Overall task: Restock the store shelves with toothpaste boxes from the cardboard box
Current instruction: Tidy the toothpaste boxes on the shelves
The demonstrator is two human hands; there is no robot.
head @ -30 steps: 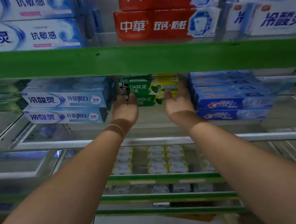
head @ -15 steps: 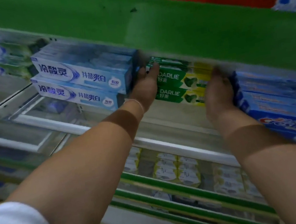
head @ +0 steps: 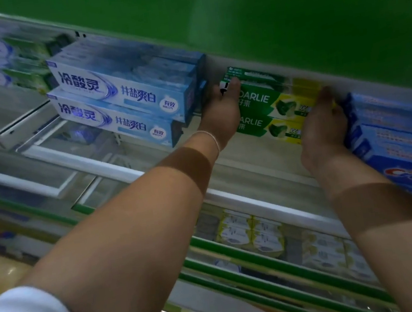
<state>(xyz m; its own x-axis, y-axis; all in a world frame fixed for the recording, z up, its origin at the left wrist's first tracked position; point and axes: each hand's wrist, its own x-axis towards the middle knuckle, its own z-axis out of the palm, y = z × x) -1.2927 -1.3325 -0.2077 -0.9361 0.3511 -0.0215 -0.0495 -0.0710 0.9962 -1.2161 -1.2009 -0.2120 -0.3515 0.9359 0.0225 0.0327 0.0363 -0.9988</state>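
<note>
Two green and yellow Darlie toothpaste boxes (head: 276, 110) lie stacked on the white middle shelf (head: 243, 169), under the green shelf edge. My left hand (head: 223, 113) holds the stack's left end, thumb over the top box's front, fingers hidden behind it. At the right end my right hand (head: 322, 124) grips the stack, its fingers tucked between it and the blue Crest boxes (head: 397, 146). The cardboard box is out of view.
Stacked light-blue toothpaste boxes (head: 124, 101) stand close to the left of my left hand. A broad green shelf front (head: 285, 11) hangs just above the stack. A white rail (head: 258, 204) runs along the shelf's front edge. Lower shelves hold small yellow-white packs (head: 251, 231).
The view has swung closer and tilted. Both hands have gone from the front of the Darlie stack to its two ends and closed on them.
</note>
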